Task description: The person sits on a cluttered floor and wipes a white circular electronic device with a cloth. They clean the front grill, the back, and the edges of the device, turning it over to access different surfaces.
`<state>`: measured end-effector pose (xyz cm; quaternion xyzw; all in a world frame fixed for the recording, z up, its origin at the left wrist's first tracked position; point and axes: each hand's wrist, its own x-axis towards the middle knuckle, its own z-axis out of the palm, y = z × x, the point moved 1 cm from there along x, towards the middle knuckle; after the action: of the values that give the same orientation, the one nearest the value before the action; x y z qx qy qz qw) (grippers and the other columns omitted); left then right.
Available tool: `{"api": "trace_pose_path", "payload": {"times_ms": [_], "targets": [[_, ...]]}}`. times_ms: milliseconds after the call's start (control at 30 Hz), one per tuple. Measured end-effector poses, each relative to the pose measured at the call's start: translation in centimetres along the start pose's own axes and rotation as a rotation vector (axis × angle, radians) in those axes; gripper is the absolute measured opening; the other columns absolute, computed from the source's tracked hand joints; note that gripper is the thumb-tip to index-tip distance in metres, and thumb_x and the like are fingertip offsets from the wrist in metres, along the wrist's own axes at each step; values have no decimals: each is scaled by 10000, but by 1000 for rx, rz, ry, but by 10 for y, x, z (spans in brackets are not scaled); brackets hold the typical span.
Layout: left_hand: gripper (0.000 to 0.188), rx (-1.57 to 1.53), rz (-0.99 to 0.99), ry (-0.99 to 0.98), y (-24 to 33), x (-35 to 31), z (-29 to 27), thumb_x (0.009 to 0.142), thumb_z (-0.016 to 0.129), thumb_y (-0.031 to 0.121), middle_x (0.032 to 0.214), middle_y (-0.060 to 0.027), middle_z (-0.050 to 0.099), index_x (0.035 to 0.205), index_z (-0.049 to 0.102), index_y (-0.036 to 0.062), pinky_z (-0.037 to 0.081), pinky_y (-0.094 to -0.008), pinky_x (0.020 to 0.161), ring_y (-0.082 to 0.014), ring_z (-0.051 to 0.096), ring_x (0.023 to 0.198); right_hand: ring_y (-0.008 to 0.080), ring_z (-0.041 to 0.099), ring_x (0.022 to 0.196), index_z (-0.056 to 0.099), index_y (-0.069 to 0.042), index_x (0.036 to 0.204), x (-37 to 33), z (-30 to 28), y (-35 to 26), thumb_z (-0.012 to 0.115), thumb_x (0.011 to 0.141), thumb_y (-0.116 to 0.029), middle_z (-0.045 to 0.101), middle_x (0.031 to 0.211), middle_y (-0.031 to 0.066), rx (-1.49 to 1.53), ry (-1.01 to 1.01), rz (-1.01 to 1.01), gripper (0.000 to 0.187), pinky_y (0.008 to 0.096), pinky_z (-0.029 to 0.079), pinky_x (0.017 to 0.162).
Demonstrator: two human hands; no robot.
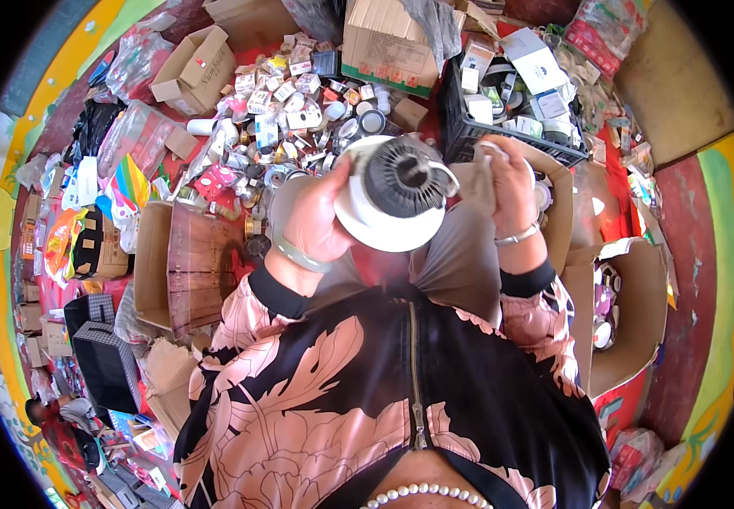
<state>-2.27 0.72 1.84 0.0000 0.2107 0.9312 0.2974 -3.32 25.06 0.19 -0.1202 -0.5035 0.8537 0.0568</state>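
Note:
In front of my lap, my left hand (320, 219) is closed on the left rim of a round white lamp fixture (384, 222). A black, finned heat sink with a dark hole in its middle faces up from it. To the right, my right hand (513, 191) is raised, with its fingers closed on a crumpled greyish cloth (484, 178). The cloth hangs beside the fixture; whether the two touch I cannot tell. Some of the fingers of both hands are hidden.
Beyond my knees lies a heap of small boxes and lamp parts (291, 110). A black crate (511, 140) of goods stands at the far right. Open cardboard boxes flank me at left (153, 263) and right (643, 322). At lower left, a person (74, 416) is among more goods.

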Motion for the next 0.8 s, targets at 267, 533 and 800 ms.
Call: {"api": "trace_pose_path", "payload": {"times_ms": [267,533,800], "targets": [[444,-39,206,41,-7,4,-8,971,362,376,1268,-96,519,1277,445,66,375,-441,1012,-257,496,1171,60,540,849,562,-2,1050,-64,36,-28,549,869,-27,594,958,42,-475,-132,-294,184,196,451,736],[419,-191,253,-55,-20,-2,14,972,370,326,1233,-124,547,1252,463,29,406,-454,981,-277,534,1123,233,570,896,578,-47,1023,-54,62,-19,606,662,57,620,941,101,-1076,-160,-1011,377,328,438,795],[455,-38,352,57,-22,-7,18,975,339,375,1292,-95,487,1310,396,72,373,-440,1012,-257,478,1184,230,526,932,540,-99,1087,-64,68,-12,589,637,-39,629,945,73,-1325,-236,-1338,456,344,378,773]]}}
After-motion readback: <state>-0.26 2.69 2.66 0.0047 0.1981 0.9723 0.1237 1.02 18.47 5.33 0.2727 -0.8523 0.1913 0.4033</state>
